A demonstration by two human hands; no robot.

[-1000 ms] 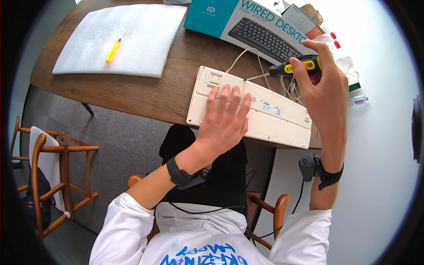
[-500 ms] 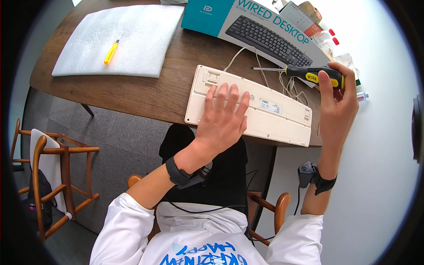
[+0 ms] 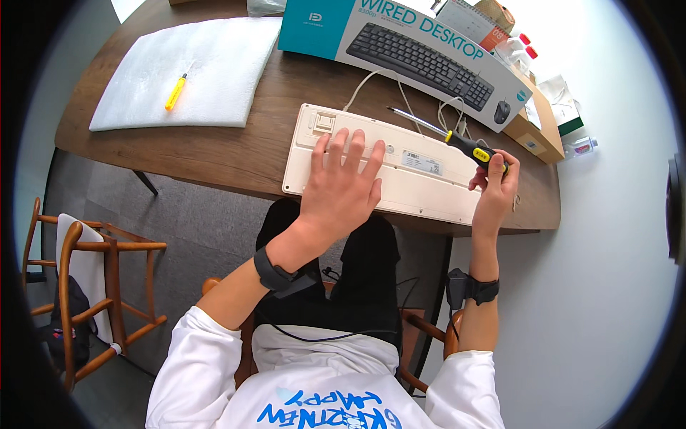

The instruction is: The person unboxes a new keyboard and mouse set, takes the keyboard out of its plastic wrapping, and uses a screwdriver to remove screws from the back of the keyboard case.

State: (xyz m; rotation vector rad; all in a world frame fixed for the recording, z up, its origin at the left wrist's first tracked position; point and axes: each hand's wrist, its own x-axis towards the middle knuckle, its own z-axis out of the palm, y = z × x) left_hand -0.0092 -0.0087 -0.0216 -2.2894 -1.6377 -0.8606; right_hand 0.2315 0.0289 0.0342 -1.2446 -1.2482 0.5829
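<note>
A cream keyboard (image 3: pixel 429 196) lies with its underside up along the table's near edge, its label and one foot showing. My left hand (image 3: pixel 341 179) rests flat on its left half, fingers spread. Above the keyboard's right end, my right hand (image 3: pixel 498 187) grips a black-and-yellow screwdriver (image 3: pixel 471 149) by the handle. The shaft points up and to the left, and its tip is clear of the keyboard. The keyboard's pale cable (image 3: pixel 364 84) runs out from the far edge and bunches up in front of a box.
A keyboard box (image 3: pixel 325 28) stands behind the keyboard. At the far left, a small yellow screwdriver (image 3: pixel 175 93) lies on a white foam sheet (image 3: pixel 143 71). A brown carton (image 3: pixel 536 136) and a clear bottle (image 3: pixel 580 147) are at the right. A wooden chair (image 3: pixel 107 286) stands lower left.
My right hand has come down and leftward with the screwdriver, whose shaft now slants over the keyboard's far edge. My left hand stays on the keyboard. The whole view has shifted slightly.
</note>
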